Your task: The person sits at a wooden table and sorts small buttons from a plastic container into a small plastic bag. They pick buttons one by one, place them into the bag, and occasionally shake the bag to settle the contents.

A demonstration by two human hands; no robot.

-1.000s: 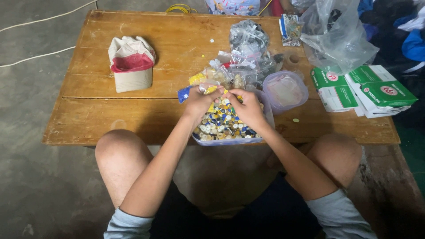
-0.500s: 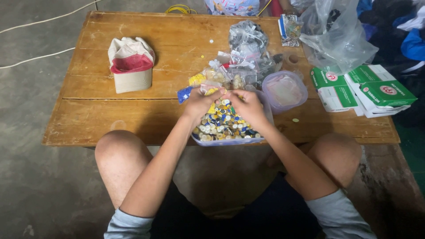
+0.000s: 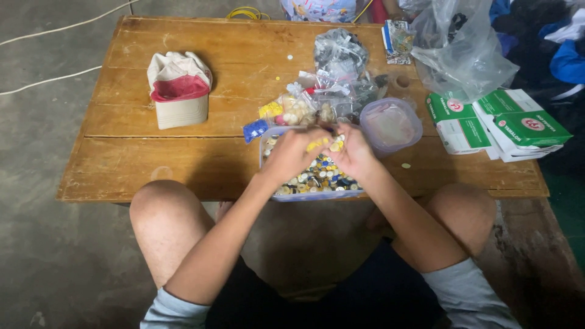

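The fingers [image 3: 322, 135] of both my hands meet over the far end of the button tub, tips pressed together on something too small to make out; I cannot tell for certain what they pinch, though it looks like a single button or a bit of its wrapping. From there I work outward, largest first.

Under the fingers lies the wooden desk [image 3: 183, 164], low and wide. To the right of them, near its edge, sit stacked green-and-white cartons [image 3: 506, 122], and beyond those a big clear plastic bag [image 3: 463, 49]. Well off to the left rests a cream and red cap [image 3: 178, 91]. Directly beneath my left hand [image 3: 292, 155] and right hand [image 3: 353, 155] is the clear tub of mixed buttons [image 3: 317, 176], at the desk's near edge. Just right of the fingers stands a round clear container [image 3: 390, 125]; just beyond them, a heap of small plastic packets [image 3: 329, 91].

To do this well, I judge I should keep the pinch low over the tub, so anything that slips falls back in.
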